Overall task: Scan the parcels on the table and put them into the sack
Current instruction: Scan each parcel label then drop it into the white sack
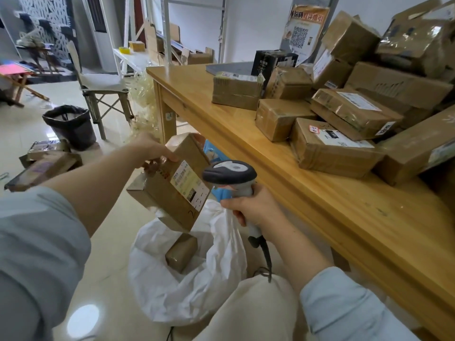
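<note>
Grips box (170, 200) in left hand (150, 147), tilted above the open sack (172, 294). Clutches scanner (229, 172) in right hand (253, 207), just beside the box label (187, 182). Sees more parcels (332, 151) piled on the table (320, 207).

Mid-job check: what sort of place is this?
Probably a parcel pickup or sorting point: taped parcels piled on the wooden table, a QR-code poster behind them, and a barcode scanner in the right hand beside a labelled box over the sack.
</note>
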Demonstrator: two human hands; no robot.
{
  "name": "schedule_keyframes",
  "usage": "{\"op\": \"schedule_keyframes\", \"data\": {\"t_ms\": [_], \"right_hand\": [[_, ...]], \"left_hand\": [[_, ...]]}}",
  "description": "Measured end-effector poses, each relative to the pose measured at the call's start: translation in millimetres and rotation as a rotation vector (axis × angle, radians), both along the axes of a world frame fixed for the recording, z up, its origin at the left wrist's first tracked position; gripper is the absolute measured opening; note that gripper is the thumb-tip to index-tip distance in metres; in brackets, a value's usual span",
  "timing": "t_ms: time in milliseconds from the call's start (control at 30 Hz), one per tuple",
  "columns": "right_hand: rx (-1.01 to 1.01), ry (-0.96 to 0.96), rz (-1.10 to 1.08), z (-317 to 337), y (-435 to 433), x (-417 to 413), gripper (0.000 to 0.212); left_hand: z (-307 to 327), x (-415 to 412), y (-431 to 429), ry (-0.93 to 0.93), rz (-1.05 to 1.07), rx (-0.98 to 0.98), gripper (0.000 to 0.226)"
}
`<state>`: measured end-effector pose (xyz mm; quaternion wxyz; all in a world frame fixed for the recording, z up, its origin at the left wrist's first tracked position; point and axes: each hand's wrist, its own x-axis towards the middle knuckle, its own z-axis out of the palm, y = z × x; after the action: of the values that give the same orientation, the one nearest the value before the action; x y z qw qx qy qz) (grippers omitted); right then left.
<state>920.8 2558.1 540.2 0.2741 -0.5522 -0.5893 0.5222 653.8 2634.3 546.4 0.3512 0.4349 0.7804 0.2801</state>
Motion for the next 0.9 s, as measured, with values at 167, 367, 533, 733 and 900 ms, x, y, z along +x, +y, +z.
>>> {"op": "schedule_keyframes", "data": {"t_ms": [167, 367, 533, 733, 900], "right_hand": [[-0.126, 0.094, -0.096, -14.1, 6.6, -5.8, 0.016], [-0.211, 0.118, -0.127, -35.3, 24.3, -9.6, 0.013], [-0.254, 0.084, -0.147, -50.4, 39.5, -8.4, 0.011], [-0.258, 0.1, -0.195, -54.2, 44.4, -3.4, 0.009], [-0.201, 0.168, -0.289, -44.4, 34.6, -3.9, 0.013]], "left_hand": [[-79.4, -0.2, -17.1, 0.0, 0.139, -0.162, 0.042], [-160.6, 17.6, -20.1, 0.027, 0.206, -0.215, 0.036], [-196.1, 40.4, -1.8, -0.017, 0.192, -0.28, 0.072], [-167.6, 66.3, 21.5, 0.013, 0.192, -0.187, 0.084], [-116.0, 81.6, 28.5, -0.011, 0.107, 0.093, 0.052]]}}
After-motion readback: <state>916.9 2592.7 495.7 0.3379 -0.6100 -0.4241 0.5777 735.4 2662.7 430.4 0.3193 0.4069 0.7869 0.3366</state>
